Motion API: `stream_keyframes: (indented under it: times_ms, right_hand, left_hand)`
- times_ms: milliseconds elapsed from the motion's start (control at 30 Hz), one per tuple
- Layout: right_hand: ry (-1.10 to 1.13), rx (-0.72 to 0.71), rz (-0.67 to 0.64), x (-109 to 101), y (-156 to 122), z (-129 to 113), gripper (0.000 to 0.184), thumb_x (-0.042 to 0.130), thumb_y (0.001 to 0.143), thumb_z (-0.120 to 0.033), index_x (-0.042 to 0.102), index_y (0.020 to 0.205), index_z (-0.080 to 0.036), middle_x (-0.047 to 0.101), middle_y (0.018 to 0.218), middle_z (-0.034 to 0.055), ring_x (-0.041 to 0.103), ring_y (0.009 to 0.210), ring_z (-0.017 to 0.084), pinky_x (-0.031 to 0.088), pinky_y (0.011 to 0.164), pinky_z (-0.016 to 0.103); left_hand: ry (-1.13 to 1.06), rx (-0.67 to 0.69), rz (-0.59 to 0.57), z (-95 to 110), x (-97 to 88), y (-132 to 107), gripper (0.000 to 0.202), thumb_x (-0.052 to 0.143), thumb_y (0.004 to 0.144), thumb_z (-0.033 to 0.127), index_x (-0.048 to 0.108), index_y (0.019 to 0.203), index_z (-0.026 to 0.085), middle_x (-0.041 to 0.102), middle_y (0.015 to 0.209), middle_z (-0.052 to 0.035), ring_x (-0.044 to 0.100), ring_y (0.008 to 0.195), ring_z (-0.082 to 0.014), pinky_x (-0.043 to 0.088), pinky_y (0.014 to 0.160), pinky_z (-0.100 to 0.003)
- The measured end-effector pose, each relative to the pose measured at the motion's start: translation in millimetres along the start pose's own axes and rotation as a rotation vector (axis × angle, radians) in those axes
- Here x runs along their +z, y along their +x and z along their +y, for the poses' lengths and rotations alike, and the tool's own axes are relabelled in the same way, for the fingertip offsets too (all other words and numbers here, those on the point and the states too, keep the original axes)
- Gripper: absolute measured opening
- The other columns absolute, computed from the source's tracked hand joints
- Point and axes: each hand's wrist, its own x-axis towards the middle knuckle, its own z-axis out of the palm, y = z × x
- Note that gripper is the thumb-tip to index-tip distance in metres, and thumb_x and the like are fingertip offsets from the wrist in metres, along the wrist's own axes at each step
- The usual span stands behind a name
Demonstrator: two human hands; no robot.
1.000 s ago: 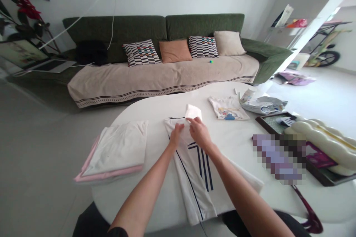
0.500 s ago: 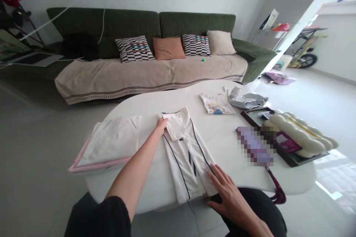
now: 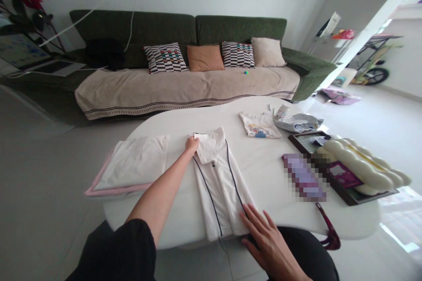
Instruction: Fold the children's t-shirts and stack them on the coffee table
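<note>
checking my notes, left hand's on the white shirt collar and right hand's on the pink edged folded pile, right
No: the right hand is not on the pink-edged folded pile. The head view shows it at the hem of the white shirt. The left hand is on the collar, as you said.

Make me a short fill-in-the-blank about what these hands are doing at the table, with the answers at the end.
1. The left hand is at the ____ of the white shirt.
2. The right hand is at the shirt's bottom ____.
3. Thin ____ piping runs down the shirt.
4. To the left of the shirt lies a folded white garment with a ____ edge.

Answers: collar; hem; navy; pink
</note>
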Motion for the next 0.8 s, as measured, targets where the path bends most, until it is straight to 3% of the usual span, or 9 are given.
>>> stream_keyframes:
  times_ms: [67,133,233,300,333,400,500,600,800]
  right_hand:
    - [0.016,-0.029,-0.027,-1.3,4.4,0.9,0.057,0.044,0.085,-0.037,0.027,0.138,-0.026,0.03,0.141,0.006,0.027,0.129,0.026,0.03,0.102,0.048]
    - [0.019,0.001,-0.01,-2.2,16.2,4.5,0.052,0.04,0.088,-0.035,0.03,0.137,-0.024,0.031,0.141,0.0066,0.029,0.129,0.024,0.031,0.102,0.046]
    - [0.021,0.06,0.068,0.9,48.0,10.6,0.045,0.033,0.09,-0.024,0.036,0.135,-0.021,0.032,0.14,0.0074,0.028,0.129,0.021,0.032,0.102,0.042]
    - [0.031,0.073,0.114,7.4,72.2,13.5,0.045,0.031,0.09,-0.021,0.035,0.135,-0.02,0.031,0.141,0.0079,0.026,0.13,0.02,0.031,0.103,0.041]
    - [0.036,0.08,0.132,11.9,82.7,14.7,0.046,0.032,0.09,-0.022,0.034,0.136,-0.02,0.03,0.141,0.0082,0.025,0.131,0.02,0.03,0.104,0.041]
    - [0.037,0.104,0.142,22.8,97.2,16.8,0.05,0.034,0.089,-0.026,0.027,0.138,-0.019,0.028,0.142,0.009,0.023,0.132,0.02,0.028,0.104,0.042]
    - [0.005,0.151,0.11,39.4,100.3,19.2,0.057,0.034,0.089,-0.036,0.018,0.141,-0.018,0.024,0.144,0.0089,0.019,0.133,0.022,0.028,0.104,0.045]
    - [-0.033,0.214,0.085,49.9,91.5,17.3,0.061,0.033,0.088,-0.043,0.013,0.142,-0.02,0.017,0.146,0.008,0.016,0.133,0.024,0.028,0.102,0.047]
    - [-0.057,0.287,0.085,52.1,85.5,5.5,0.063,0.033,0.088,-0.043,0.009,0.142,-0.021,0.011,0.147,0.0091,0.014,0.133,0.026,0.029,0.1,0.048]
  left_hand:
    - [0.059,0.003,0.026,2.9,-4.1,-5.8,0.032,0.055,0.073,0.021,0.057,0.105,0.015,0.062,0.105,-0.0138,0.054,0.105,-0.0276,0.042,0.086,-0.035]
    - [0.129,0.075,0.088,9.8,-2.2,-14.4,0.047,0.054,0.075,0.022,0.045,0.121,0.015,0.051,0.122,-0.0163,0.045,0.116,-0.029,0.036,0.094,-0.039]
    - [0.347,0.46,0.098,24.1,18.4,-29.8,0.049,0.043,0.082,0.022,0.036,0.129,0.013,0.037,0.135,-0.0145,0.028,0.128,-0.0249,0.024,0.105,-0.038]
    - [0.503,0.737,-0.034,30.8,41.4,-37.9,0.045,0.035,0.084,0.022,0.038,0.128,0.011,0.038,0.135,-0.013,0.025,0.13,-0.0215,0.021,0.107,-0.036]
    - [0.555,0.802,-0.113,32.1,53.4,-40.2,0.045,0.033,0.085,0.023,0.039,0.128,0.011,0.037,0.136,-0.0126,0.024,0.13,-0.0209,0.02,0.107,-0.037]
    - [0.63,0.805,-0.221,30.7,73.9,-40.4,0.047,0.032,0.086,0.029,0.037,0.13,0.012,0.034,0.139,-0.0122,0.022,0.131,-0.0226,0.02,0.106,-0.043]
    - [0.685,0.692,-0.226,22.9,89.7,-31.3,0.056,0.034,0.084,0.045,0.033,0.134,0.019,0.025,0.144,-0.0094,0.015,0.133,-0.0286,0.013,0.103,-0.056]
    - [0.686,0.62,-0.187,18.4,92.4,-18.3,0.063,0.031,0.082,0.056,0.031,0.136,0.024,0.019,0.146,-0.0062,0.009,0.133,-0.0323,0.008,0.101,-0.062]
    - [0.68,0.554,-0.206,29.0,95.1,-3.8,0.064,0.028,0.081,0.059,0.029,0.137,0.026,0.017,0.147,-0.0048,0.008,0.134,-0.0323,0.004,0.1,-0.063]
